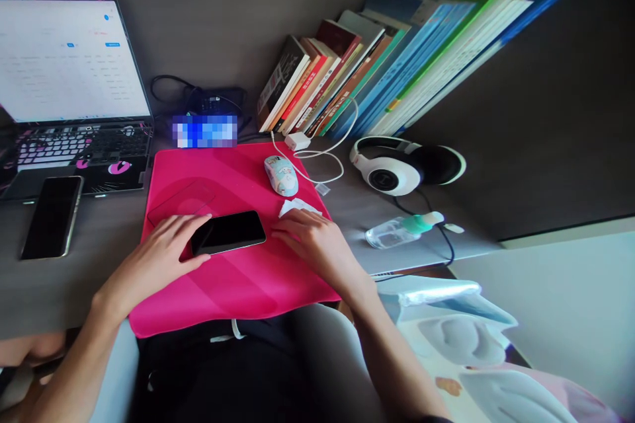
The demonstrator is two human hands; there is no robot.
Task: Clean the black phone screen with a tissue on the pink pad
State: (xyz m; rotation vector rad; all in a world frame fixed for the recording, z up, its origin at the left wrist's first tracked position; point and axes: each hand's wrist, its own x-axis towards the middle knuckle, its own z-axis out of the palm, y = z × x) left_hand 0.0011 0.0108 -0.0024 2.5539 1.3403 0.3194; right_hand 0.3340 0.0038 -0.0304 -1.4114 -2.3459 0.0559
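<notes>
A black-screened smartphone lies face up on a bright pink desk mat. My left hand holds its left end, with the fingers along the far edge and the thumb along the near edge. Just right of the phone is my right hand, its fingers loosely bent and lowered towards the mat, with no object visible in them. A crumpled white tissue lies right behind those fingers and is partly hidden by them. Beyond my left hand, a thin clear rectangular sheet or cover rests on the mat.
A patterned mouse sits on the mat. To the left are an open laptop and a second phone. Books, a white charger with cable, headphones and a spray bottle stand or lie at right.
</notes>
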